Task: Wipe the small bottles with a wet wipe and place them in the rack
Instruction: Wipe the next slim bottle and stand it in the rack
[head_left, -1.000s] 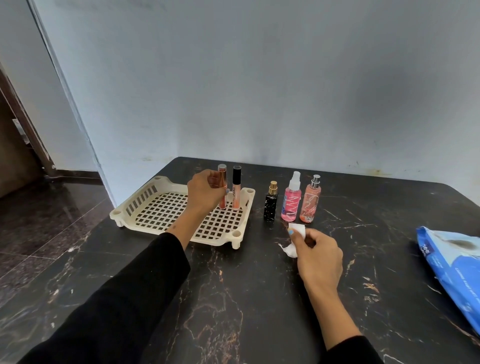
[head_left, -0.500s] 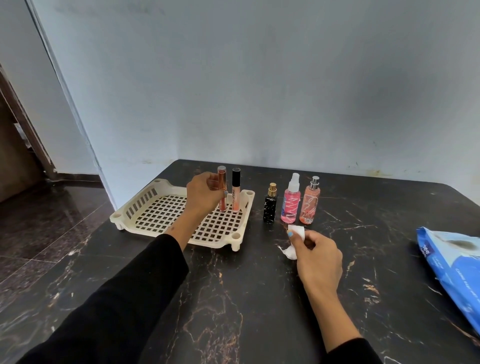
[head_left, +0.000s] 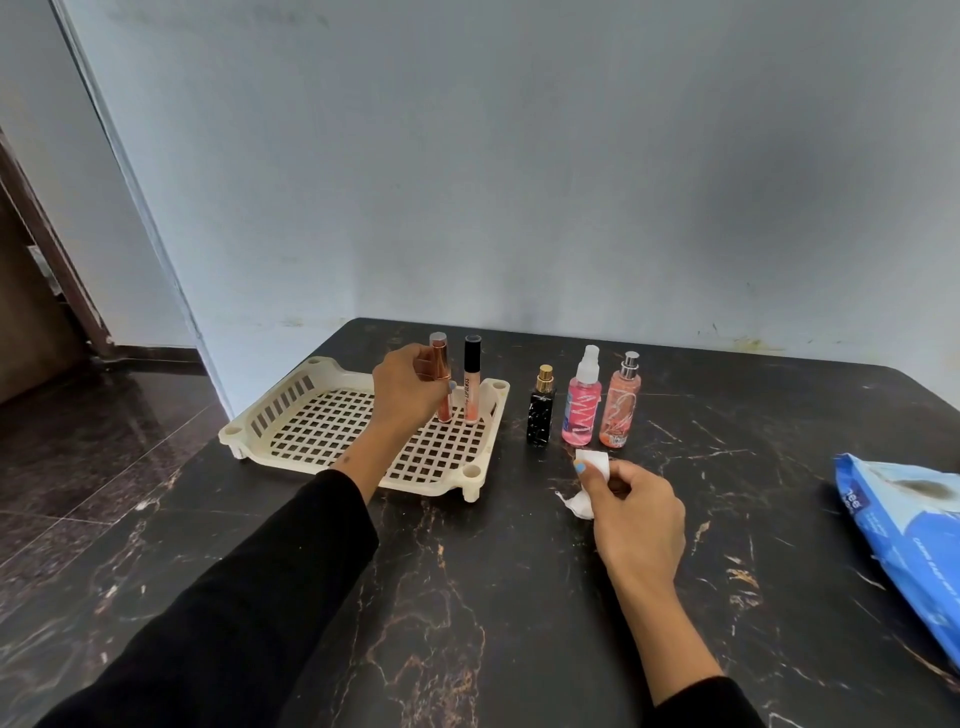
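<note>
Bottles: a copper tube (head_left: 442, 382) stands upright in the rack (head_left: 291, 415), left hand (head_left: 408, 387) curled round it, apparently still gripping. Beside it stands a lipgloss (head_left: 471, 382). Right hand (head_left: 636, 512) pinches the wipe (head_left: 589, 480) near three bottles (head_left: 582, 402) on the table (head_left: 493, 597).

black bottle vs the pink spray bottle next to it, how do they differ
The black bottle is shorter and opaque, speckled white, with a gold cap. The pink spray bottle is taller and see-through, filled with pink liquid, with a clear cap. Both stand upright on the dark table, outside the rack, untouched by either hand.
</note>
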